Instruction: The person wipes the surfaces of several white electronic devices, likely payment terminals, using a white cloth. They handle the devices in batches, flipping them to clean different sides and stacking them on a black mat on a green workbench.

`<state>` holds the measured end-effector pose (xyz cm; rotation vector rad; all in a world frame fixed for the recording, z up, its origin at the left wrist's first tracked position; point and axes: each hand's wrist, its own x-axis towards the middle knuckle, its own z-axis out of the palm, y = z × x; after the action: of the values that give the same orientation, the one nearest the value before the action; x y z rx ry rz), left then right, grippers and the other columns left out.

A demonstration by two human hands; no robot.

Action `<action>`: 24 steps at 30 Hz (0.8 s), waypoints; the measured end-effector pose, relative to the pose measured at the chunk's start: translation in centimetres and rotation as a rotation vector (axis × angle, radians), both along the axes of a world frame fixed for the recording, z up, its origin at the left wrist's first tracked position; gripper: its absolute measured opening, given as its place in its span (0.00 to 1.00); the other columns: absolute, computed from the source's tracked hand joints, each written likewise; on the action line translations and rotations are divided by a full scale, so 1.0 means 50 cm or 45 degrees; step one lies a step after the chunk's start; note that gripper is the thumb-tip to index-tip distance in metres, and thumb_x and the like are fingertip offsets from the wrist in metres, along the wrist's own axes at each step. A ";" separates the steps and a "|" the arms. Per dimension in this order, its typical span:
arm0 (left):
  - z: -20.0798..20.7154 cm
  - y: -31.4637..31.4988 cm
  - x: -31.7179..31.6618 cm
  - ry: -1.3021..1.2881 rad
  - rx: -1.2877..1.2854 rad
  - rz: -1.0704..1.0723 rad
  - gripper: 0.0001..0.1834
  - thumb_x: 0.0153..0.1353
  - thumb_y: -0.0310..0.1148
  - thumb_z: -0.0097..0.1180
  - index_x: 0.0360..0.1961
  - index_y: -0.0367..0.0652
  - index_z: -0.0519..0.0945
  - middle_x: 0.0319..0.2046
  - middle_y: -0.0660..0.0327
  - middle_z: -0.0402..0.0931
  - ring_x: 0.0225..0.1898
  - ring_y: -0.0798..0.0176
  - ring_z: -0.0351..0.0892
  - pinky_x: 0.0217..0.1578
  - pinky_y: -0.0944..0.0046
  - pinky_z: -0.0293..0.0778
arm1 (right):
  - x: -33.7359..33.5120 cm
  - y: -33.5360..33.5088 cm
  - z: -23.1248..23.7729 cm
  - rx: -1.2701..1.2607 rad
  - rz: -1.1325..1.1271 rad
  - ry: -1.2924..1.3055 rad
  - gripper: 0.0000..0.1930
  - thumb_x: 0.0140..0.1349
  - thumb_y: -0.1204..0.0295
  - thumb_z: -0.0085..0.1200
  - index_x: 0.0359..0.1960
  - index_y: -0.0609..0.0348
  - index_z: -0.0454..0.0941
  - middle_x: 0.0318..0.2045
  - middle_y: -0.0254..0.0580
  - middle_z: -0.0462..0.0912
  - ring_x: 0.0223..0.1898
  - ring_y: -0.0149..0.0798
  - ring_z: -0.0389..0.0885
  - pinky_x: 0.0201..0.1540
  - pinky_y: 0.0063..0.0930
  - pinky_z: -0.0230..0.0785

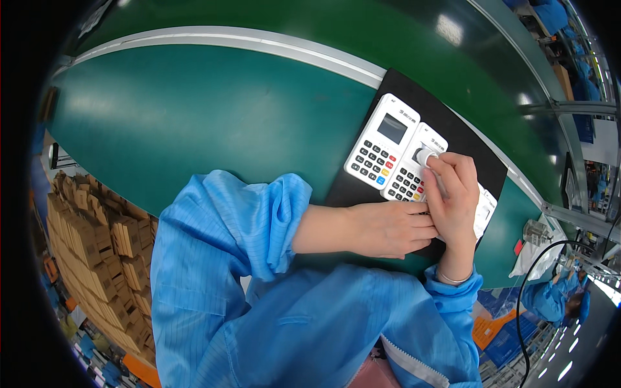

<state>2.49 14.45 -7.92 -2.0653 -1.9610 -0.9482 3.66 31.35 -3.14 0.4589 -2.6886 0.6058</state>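
We look down on a green worktop [194, 116] in a workshop, with stacked brown cartons [97, 258] standing well to the left of a black mat [396, 84], and a black cable [521, 310] curving to its lower right. On the mat lie two white keypad devices side by side: the left device [383, 141], fully in view with its grey screen, and the middle device [411, 161], partly covered. A further white item [484, 212] lies at the mat's right side, mostly hidden, so we cannot tell its exact form. Our right hand [456, 187] is over the mat, thumb and fingers closed on a white round piece [424, 156] that sits at the screen of the middle device; we cannot tell whether it touches the glass. The middle device's long axis slants across the mat, screen end to the upper right, keypad end to the lower left, and it lies to the left of our right hand, the nearer one to its screen. Our left hand [394, 229] is at the mat's lower part, just below the keypad end, fingers pointing right beneath the other palm; we cannot tell whether it grips anything.
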 end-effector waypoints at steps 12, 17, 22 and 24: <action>-0.011 0.005 0.005 -0.047 0.003 -0.026 0.25 0.54 0.47 0.67 0.49 0.43 0.83 0.53 0.63 0.76 0.60 0.61 0.71 0.66 0.58 0.64 | -0.087 -0.076 0.011 0.321 0.188 0.034 0.20 0.48 0.82 0.60 0.47 0.60 0.84 0.43 0.40 0.79 0.44 0.43 0.77 0.44 0.36 0.71; -0.009 0.004 0.005 -0.030 0.062 0.004 0.25 0.54 0.47 0.68 0.49 0.43 0.84 0.53 0.63 0.77 0.61 0.61 0.71 0.66 0.58 0.64 | -0.063 -0.044 0.018 0.098 0.172 -0.093 0.19 0.48 0.83 0.61 0.45 0.59 0.85 0.39 0.39 0.79 0.40 0.43 0.79 0.38 0.37 0.74; -0.020 0.014 0.010 -0.081 -0.076 -0.064 0.26 0.54 0.47 0.68 0.50 0.43 0.83 0.54 0.62 0.77 0.61 0.61 0.71 0.67 0.58 0.63 | -0.065 -0.054 -0.004 0.250 0.097 0.070 0.18 0.50 0.82 0.60 0.45 0.58 0.85 0.38 0.40 0.79 0.39 0.44 0.78 0.39 0.37 0.74; -0.016 0.010 0.007 -0.072 -0.064 -0.068 0.27 0.55 0.48 0.68 0.52 0.43 0.82 0.55 0.62 0.77 0.62 0.60 0.70 0.67 0.57 0.63 | -0.064 -0.053 0.007 0.213 0.154 0.042 0.17 0.51 0.82 0.60 0.44 0.58 0.84 0.37 0.40 0.78 0.38 0.43 0.78 0.39 0.37 0.74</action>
<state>2.82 14.96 -8.71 -2.1510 -1.9867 -0.9880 0.46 28.69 -2.78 0.6739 -2.7063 0.4030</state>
